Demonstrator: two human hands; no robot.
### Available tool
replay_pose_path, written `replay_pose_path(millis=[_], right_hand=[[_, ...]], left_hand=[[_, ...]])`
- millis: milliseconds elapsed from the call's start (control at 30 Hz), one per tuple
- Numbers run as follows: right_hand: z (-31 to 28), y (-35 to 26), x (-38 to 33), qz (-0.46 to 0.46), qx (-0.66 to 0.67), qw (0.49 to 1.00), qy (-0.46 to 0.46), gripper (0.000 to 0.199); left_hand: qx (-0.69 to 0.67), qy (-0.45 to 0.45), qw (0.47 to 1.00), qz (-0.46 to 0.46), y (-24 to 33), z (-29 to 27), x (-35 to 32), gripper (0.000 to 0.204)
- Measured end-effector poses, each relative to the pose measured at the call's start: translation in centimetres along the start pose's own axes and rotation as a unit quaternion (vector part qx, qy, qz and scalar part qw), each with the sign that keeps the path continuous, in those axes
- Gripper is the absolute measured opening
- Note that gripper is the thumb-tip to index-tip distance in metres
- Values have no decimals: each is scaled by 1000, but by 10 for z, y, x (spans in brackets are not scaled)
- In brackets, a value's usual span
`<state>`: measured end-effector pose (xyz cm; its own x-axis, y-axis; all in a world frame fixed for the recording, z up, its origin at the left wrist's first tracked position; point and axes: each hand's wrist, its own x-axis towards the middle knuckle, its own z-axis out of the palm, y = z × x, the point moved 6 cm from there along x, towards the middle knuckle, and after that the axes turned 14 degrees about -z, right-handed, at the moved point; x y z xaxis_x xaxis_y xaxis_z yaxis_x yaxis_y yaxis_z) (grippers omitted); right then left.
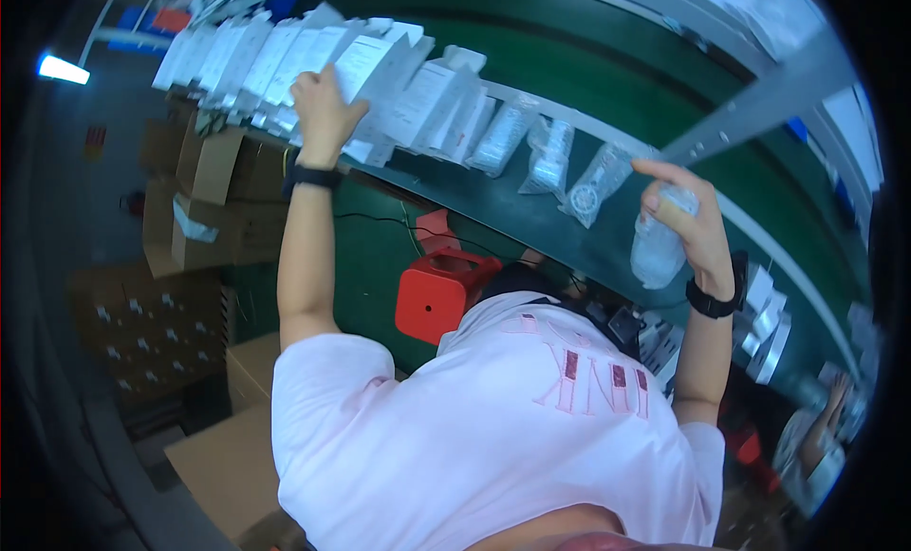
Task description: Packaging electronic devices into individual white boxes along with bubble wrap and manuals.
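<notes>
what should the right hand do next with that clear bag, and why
Probably lay the clear plastic bag down at the near end of the overlapping row of packets on the green conveyor belt. The right hand holds it just above the belt, beside the last packet, while the left hand rests on white packets farther along.

Around you is a dim workshop. A long green conveyor belt [607, 95] runs across the upper part of the view, framed by a grey metal rail [759, 105]. Brown cardboard boxes [204, 195] are stacked on your left, with more cartons [228, 466] lower down. A red plastic stool [438, 290] stands on the dark green floor. A bright lamp [63, 70] glows at far left.
</notes>
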<state>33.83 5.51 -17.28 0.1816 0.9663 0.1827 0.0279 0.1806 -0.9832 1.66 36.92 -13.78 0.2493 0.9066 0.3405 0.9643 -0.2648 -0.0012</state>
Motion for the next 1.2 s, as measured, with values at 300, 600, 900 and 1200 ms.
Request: replay_pose_path(millis=[300,600,900,1200], right_hand=[[-85,62,-122,103,29,976,190,38],[-147,118,-238,97,159,836,516,33],[-167,97,-228,29,109,812,573,33],[-166,-8,-164,-292,215,648,670,23]], left_hand=[[-179,-285,856,392,250,29,-188,79],[125,-50,816,563,398,60,-249,23],[113,-179,824,526,385,25,-219,64],[-340,-376,797,328,318,-1,-251,75]])
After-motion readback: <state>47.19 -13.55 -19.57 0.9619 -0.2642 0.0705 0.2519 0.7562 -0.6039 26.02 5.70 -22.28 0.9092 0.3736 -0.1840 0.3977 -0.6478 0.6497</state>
